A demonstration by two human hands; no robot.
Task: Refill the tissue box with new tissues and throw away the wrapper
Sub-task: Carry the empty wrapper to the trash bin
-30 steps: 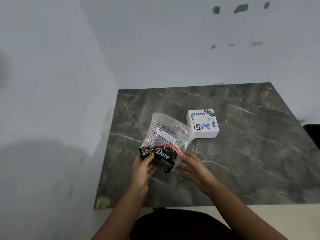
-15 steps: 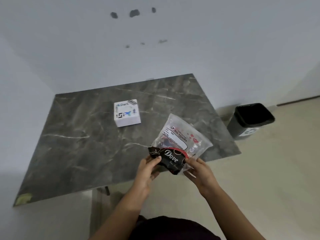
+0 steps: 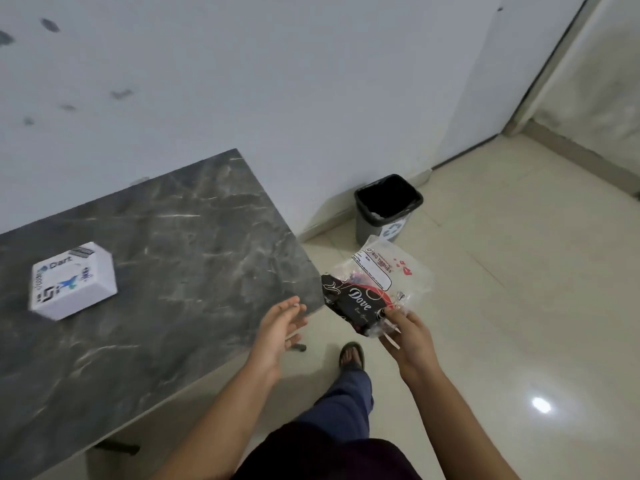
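My right hand [image 3: 408,336] grips the clear plastic tissue wrapper [image 3: 381,282], which has a black "Dove" printed piece at its lower end. It hangs in the air just past the table's right corner, over the floor. My left hand [image 3: 280,329] is open beside the table edge, fingers apart, holding nothing. The white tissue box [image 3: 72,280] with "Dart" stickers sits on the dark marble table [image 3: 180,244] at the left. A black-rimmed grey bin [image 3: 388,204] stands on the floor by the wall, beyond the wrapper.
The white wall runs behind the table and bin. Pale floor tiles [image 3: 519,306] spread to the right. My leg and sandalled foot [image 3: 351,356] stand beside the table corner. A doorway edge [image 3: 540,81] rises at the far right.
My view has swung right, away from the table toward the bin. My left hand has let go of the wrapper, and my right hand alone carries it off the table edge.
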